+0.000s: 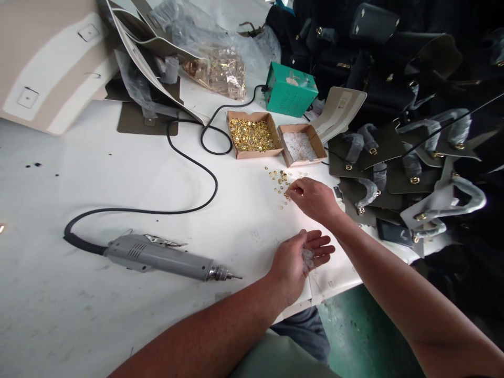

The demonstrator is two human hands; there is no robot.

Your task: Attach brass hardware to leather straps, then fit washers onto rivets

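My left hand (pixel 293 262) is turned palm up near the table's front edge, its fingers loosely stretched. Several small clear plastic discs (pixel 307 257) lie cupped in its palm. Above and beyond it, my right hand (pixel 315 198) reaches down to the table with thumb and fingertips pinched together. Whatever sits between those fingertips is too small to make out. Right beside them, small gold metal pieces (pixel 282 177) are scattered on the white tabletop. Behind these stand a cardboard box of gold pieces (pixel 252 135) and a cardboard box of clear plastic discs (pixel 301 146).
A grey electric screwdriver (pixel 161 260) lies at left, its black cable (pixel 216 184) looping back toward a green power box (pixel 291 89). Beige bag panels (pixel 51 68) rise at upper left. Wrapped handles on dark panels (pixel 366 197) crowd the right, near black bags (pixel 374 23).
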